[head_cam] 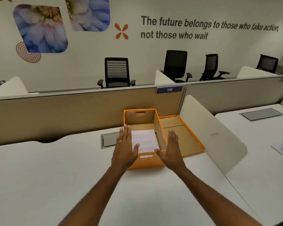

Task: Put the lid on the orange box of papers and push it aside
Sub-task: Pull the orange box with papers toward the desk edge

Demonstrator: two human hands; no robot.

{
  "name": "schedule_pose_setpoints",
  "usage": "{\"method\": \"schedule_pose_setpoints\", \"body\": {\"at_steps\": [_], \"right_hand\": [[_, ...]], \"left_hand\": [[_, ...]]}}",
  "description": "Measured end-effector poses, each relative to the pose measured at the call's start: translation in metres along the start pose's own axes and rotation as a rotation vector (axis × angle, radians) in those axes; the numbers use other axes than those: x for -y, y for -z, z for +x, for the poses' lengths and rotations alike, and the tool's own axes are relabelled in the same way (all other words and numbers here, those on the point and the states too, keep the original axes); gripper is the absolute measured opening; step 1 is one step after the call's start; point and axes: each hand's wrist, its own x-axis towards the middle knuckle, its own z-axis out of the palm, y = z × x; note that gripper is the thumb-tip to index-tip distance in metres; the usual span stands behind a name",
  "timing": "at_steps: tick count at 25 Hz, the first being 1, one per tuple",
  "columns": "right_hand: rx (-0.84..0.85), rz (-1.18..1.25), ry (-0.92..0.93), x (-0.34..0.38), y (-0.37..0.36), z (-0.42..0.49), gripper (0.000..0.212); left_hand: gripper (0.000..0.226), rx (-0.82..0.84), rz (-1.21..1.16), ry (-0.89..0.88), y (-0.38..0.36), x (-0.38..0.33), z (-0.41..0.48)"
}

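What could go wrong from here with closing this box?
The lid lies upside down right of the box, so it must be flipped, and the divider beside it leaves little room. The papers sit loose inside and could slide when pushed. Both hands, left and right, are open, gripping nothing.

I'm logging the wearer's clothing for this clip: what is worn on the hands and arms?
Nothing covers either forearm: no sleeves, gloves, watch or bracelets in view. The left hand wears a thin gold-coloured ring on one finger. The right hand is bare.
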Motion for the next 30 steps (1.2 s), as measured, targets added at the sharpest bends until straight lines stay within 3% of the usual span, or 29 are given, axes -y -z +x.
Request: {"method": "schedule_pose_setpoints", "body": {"at_steps": [4, 12, 17, 21, 24, 30], "right_hand": [[0.089, 0.179, -0.191, -0.027, -0.002, 0.028, 0.11], [0.32, 0.47, -0.422, -0.094, -0.021, 0.085, 0.088], [0.456, 0.648, -0.376, -0.114, -0.035, 0.103, 0.078], [0.587, 0.739, -0.318, -0.125, -0.033, 0.106, 0.091], [0.613, 0.757, -0.235, -0.127, -0.028, 0.104, 0.082], [0.623, 0.812, -0.188, -0.115, -0.021, 0.072, 0.078]], "left_hand": [[0.085, 0.075, -0.154, 0.16, -0.022, 0.02, 0.013], [0.07, 0.093, -0.382, 0.6, -0.068, 0.058, 0.046], [0.073, 0.11, -0.423, 0.67, -0.077, 0.068, 0.048], [0.057, 0.165, -0.447, 0.566, -0.078, 0.073, 0.044], [0.049, 0.181, -0.542, 0.57, -0.072, 0.076, 0.034], [0.074, 0.194, -0.701, 0.617, -0.047, 0.081, -0.001]]}}
